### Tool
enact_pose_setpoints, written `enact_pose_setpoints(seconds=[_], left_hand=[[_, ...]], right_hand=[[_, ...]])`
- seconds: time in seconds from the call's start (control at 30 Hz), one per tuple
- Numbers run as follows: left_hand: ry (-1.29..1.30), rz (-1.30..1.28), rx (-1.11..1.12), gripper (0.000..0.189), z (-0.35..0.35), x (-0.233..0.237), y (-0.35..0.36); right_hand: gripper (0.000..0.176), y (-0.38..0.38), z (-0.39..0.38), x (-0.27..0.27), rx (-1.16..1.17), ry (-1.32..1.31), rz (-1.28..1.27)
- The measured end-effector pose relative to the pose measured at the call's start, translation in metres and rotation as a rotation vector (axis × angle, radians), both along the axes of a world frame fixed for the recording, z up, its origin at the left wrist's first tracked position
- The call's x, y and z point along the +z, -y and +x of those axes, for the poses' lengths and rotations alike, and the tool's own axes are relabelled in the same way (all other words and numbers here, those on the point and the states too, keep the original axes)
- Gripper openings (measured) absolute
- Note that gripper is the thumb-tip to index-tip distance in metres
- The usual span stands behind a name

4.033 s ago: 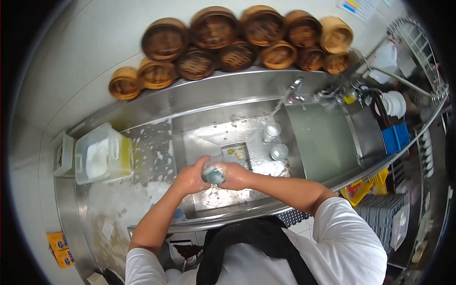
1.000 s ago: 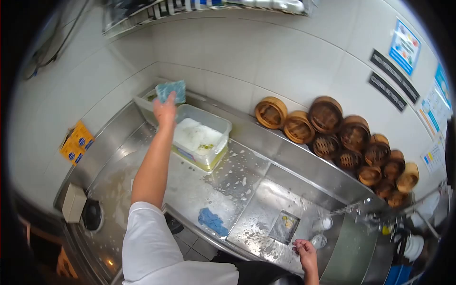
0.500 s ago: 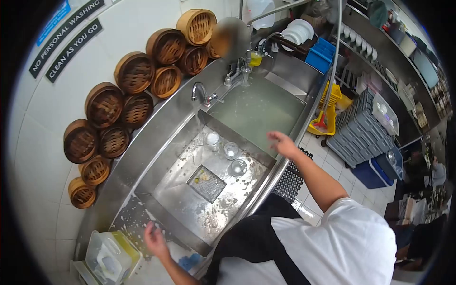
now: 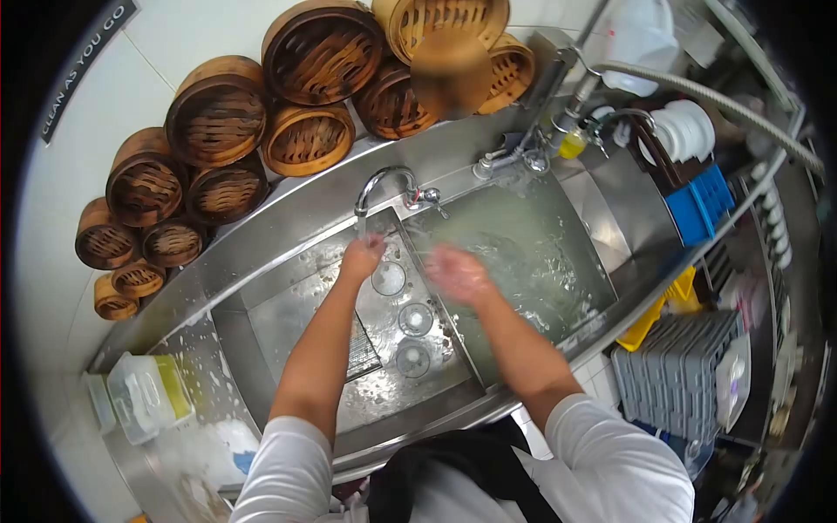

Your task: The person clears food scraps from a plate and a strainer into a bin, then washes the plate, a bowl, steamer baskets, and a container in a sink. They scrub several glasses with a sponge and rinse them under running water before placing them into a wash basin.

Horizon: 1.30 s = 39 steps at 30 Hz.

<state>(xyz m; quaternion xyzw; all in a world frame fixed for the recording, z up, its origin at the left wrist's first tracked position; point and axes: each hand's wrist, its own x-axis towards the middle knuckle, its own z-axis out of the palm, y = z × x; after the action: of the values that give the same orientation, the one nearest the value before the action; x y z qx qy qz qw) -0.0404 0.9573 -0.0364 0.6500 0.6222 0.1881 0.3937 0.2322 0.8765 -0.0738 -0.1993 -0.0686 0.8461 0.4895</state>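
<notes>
My left hand [image 4: 363, 256] is under the running tap [image 4: 388, 185], with water falling on its fingers, which look apart and hold nothing. Above the divider and the edge of the water-filled basin [image 4: 523, 261], my right hand [image 4: 458, 274] is smeared by motion, so its fingers cannot be made out. Below my left hand a clear glass [image 4: 389, 279] stands in the drained basin [image 4: 288, 305]. Two more glasses, a middle one [image 4: 415, 320] and a near one [image 4: 412, 358], stand in line with it. A metal drain strainer [image 4: 360, 349] is partly hidden by my left forearm.
Bamboo steamers [image 4: 218, 111] are stacked along the wall behind the sink. A plastic tub [image 4: 144, 397] sits on the left drainboard. To the right are a blue rack [image 4: 697, 205], white plates [image 4: 683, 131] and stacked grey crates [image 4: 676, 370]. A spray hose [image 4: 724, 96] hangs at upper right.
My left hand has moved from over the left drainboard to under the tap. My right hand has moved in from the sink's front rim. The water now ripples, and the view has shifted closer.
</notes>
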Motion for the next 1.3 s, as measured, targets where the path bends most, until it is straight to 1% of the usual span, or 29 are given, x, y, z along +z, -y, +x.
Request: enact_pose_setpoints(seconds=[0.07, 0.1, 0.13, 0.17, 0.2, 0.23, 0.3, 0.33, 0.37, 0.4, 0.43, 0.47, 0.5, 0.53, 0.57, 0.6, 0.63, 0.7, 0.73, 0.77, 0.83, 0.93, 0.97, 1.03, 1.07, 1.17, 1.23, 1.27, 1.3], left_hand=[[0.881, 0.095, 0.126, 0.031, 0.002, -0.142, -0.053], [-0.016, 0.059, 0.075, 0.031, 0.026, -0.047, -0.045], [-0.082, 0.025, 0.1, 0.032, 0.031, -0.004, -0.036], [-0.069, 0.028, 0.132, 0.032, 0.028, 0.017, -0.03], [-0.045, 0.045, 0.16, 0.033, 0.022, 0.036, -0.023], [-0.017, 0.066, 0.186, 0.033, 0.014, 0.055, -0.012], [0.02, 0.167, 0.203, 0.033, -0.016, 0.03, 0.007], [0.114, 0.281, 0.215, 0.033, -0.037, -0.01, 0.034], [-0.002, 0.158, 0.305, 0.032, -0.048, -0.03, 0.063], [-0.116, 0.028, 0.384, 0.033, -0.052, -0.046, 0.098], [-0.138, -0.111, 0.336, 0.032, -0.051, -0.061, 0.136], [-0.032, -0.198, 0.343, 0.038, -0.037, -0.058, 0.165], [0.0, -0.315, 0.347, 0.05, -0.025, -0.081, 0.19], [-0.05, -0.415, 0.254, 0.066, -0.01, -0.078, 0.201], [-0.049, -0.515, 0.225, 0.084, 0.009, -0.055, 0.199], [-0.065, -0.56, 0.22, 0.092, 0.023, -0.053, 0.194], [-0.079, -0.6, 0.212, 0.099, 0.03, -0.052, 0.186], [-0.076, -0.555, 0.248, 0.1, 0.031, -0.057, 0.169], [-0.083, -0.519, 0.296, 0.102, 0.032, -0.058, 0.162], [-0.076, -0.507, 0.287, 0.102, 0.031, -0.067, 0.157], [0.007, -0.075, 0.501, 0.097, 0.027, -0.087, 0.151], [0.057, 0.075, 0.366, 0.09, 0.03, -0.029, 0.116], [0.067, 0.076, 0.348, 0.09, 0.028, -0.041, 0.102], [0.012, -0.219, 0.377, 0.076, 0.02, -0.09, 0.075], [0.022, -0.208, 0.347, 0.076, 0.015, -0.105, 0.067], [0.659, -0.518, 0.666, 0.046, -0.01, -0.137, 0.046], [0.803, -0.655, 0.481, 0.048, -0.05, -0.114, 0.034], [0.859, -0.639, 0.471, 0.044, -0.067, -0.104, 0.038], [1.061, -0.755, 0.507, 0.042, -0.093, -0.101, 0.044]], right_hand=[[0.028, -0.013, -0.043, 0.12, 0.175, 0.455, 0.143], [0.028, -0.017, -0.039, 0.124, 0.215, 0.451, 0.139], [0.029, -0.021, -0.027, 0.124, 0.141, 0.698, 0.283], [0.031, -0.023, -0.011, 0.123, 0.058, 0.938, 0.435], [0.028, -0.024, 0.02, 0.113, 0.032, 1.123, 0.42], [0.027, -0.021, 0.058, 0.087, -0.05, 1.263, 0.373], [0.022, -0.009, 0.121, 0.04, -0.168, 1.561, 0.021], [0.019, 0.0, 0.16, -0.01, -0.222, 1.577, -0.17], [0.017, 0.006, 0.18, -0.062, -0.286, 1.583, -0.368], [0.017, 0.014, 0.175, -0.107, -0.275, 1.584, -0.379], [0.017, 0.024, 0.154, -0.094, -0.175, 1.571, -0.332], [0.017, 0.025, 0.117, -0.047, -0.034, 1.481, -0.23], [0.017, 0.024, 0.074, 0.005, 0.099, 1.344, -0.16], [0.018, 0.022, 0.035, 0.046, 0.187, 1.198, -0.083], [0.022, 0.026, 0.012, 0.05, 0.172, 1.075, 0.054], [0.026, 0.029, -0.011, 0.054, 0.162, 0.933, 0.179], [0.026, 0.028, -0.026, 0.06, 0.15, 0.944, 0.181], [0.027, 0.024, -0.043, 0.071, 0.123, 1.197, 0.412], [0.025, 0.024, -0.047, 0.079, 0.229, 1.289, 0.342], [0.025, 0.027, -0.048, 0.08, 0.216, 1.3, 0.347], [0.024, 0.048, -0.051, 0.074, 0.282, 1.331, 0.315], [0.023, 0.079, -0.049, 0.078, 0.248, 1.294, 0.257], [0.023, 0.09, -0.048, 0.073, 0.22, 1.262, 0.203], [0.022, 0.109, -0.047, 0.067, 0.174, 1.275, 0.179], [0.022, 0.116, -0.047, 0.07, 0.173, 1.269, 0.152], [0.022, 0.133, -0.045, 0.071, 0.085, 1.268, 0.088], [0.022, 0.139, -0.042, 0.074, 0.074, 1.306, 0.091], [0.023, 0.141, -0.04, 0.07, 0.085, 1.335, 0.085], [0.023, 0.143, -0.041, 0.074, 0.053, 1.34, 0.068]])
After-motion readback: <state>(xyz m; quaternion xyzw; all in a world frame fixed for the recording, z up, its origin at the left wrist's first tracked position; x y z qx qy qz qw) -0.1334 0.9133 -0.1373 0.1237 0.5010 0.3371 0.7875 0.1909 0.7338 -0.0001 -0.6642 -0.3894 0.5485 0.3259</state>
